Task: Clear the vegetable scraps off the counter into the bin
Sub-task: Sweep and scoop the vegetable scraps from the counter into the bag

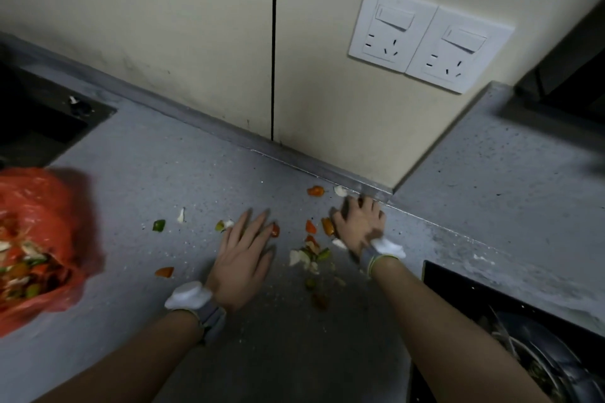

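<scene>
While the left hand (243,260) lies flat and released on the counter (140,160), the blurred right hand (358,222) reaches the wall upstand (229,138), its grip untellable. Vegetable scraps (309,253) lie between both hands. Bare counter runs left of the hands to the red bag (49,203), which holds chopped scraps.

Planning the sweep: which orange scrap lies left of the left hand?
The orange wedge-shaped scrap near the left hand, toward the red plastic bag; the other orange pieces lie right of that hand.
</scene>
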Demonstrator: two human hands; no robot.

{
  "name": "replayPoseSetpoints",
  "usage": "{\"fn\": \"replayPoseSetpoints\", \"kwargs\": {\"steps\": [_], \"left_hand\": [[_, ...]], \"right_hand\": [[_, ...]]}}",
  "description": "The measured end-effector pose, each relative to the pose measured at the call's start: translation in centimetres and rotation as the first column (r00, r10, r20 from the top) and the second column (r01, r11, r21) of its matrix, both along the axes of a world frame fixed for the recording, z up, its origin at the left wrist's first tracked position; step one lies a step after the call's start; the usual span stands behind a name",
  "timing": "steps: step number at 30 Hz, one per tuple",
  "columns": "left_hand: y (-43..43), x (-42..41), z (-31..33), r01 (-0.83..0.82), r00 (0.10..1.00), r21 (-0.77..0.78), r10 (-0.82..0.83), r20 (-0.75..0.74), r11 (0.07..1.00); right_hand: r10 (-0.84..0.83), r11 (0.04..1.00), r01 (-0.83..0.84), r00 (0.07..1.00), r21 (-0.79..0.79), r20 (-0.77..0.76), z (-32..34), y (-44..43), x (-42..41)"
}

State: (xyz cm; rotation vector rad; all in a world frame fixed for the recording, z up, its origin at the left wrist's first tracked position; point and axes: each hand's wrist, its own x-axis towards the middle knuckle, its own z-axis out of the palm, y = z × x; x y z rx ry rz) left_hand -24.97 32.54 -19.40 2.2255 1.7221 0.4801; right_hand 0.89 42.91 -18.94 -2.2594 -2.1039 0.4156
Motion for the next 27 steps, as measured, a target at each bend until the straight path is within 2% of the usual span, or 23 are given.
{"fn": "replayPoseSetpoints", "kwargs": {"steps": [3, 4, 6, 8, 11, 13, 17, 20, 22, 24, 27], "left_hand": [[0.1, -0.6, 0.0, -0.014, 1.0, -0.004, 0.014, 0.022, 1.0], [0.2, -0.4, 0.0, -0.013, 1.0, -0.003, 0.013, 0.023, 1.0], [0.4, -0.5, 0.0, -0.02, 0.999, -0.006, 0.02, 0.028, 1.0], [0.5, -0.5, 0.2, -0.02, 0.999, -0.006, 0.02, 0.039, 1.0], [0.1, -1.1, 0.4, -0.018, 0.998, 0.023, 0.017, 0.062, 1.0], [0.0, -1.9, 0.5, -0.04, 0.996, 0.029, 0.038, 0.078, 0.999], [0.4, -3.0, 0.4, -0.097, 0.989, 0.002, 0.096, 0.112, 0.995], [0.6, -3.0, 0.4, -0.089, 0.991, 0.014, 0.087, 0.102, 0.996], [0.3, -3.3, 0.5, -0.087, 0.992, 0.021, 0.084, 0.094, 0.996], [-0.3, -3.9, 0.5, -0.089, 0.992, 0.029, 0.086, 0.091, 0.996], [-1.3, -5.3, 0.1, -0.097, 0.992, 0.018, 0.096, 0.08, 0.995]], "right_hand": [[0.219, 0.972, -0.216, 0.975, 0.093, -0.022, 0.8, -1.7, -1.8], [0.259, 0.958, -0.25, 0.965, 0.14, -0.05, 1.2, -1.9, -1.8], [0.222, 0.956, -0.207, 0.974, 0.208, -0.053, 1.8, -0.5, -2.3], [0.156, 0.978, -0.156, 0.988, 0.135, 0.014, 1.7, 1.7, -2.5], [0.155, 0.988, -0.155, 0.987, -0.03, 0.032, 0.8, 2.8, -3.8], [0.194, 0.981, -0.194, 0.98, -0.006, 0.052, 0.7, 1.3, -5.3], [0.372, 0.924, -0.378, 0.923, 0.053, 0.099, 2.2, -1.2, -7.0], [0.317, 0.943, -0.328, 0.936, 0.05, 0.149, 2.5, 1.2, -7.2], [0.347, 0.937, -0.342, 0.935, -0.068, 0.073, 1.9, 2.0, -7.3], [0.431, 0.887, -0.427, 0.902, -0.176, -0.018, 1.4, 0.8, -7.8], [0.596, 0.799, -0.597, 0.802, -0.072, -0.033, 2.2, -3.4, -8.3]]}}
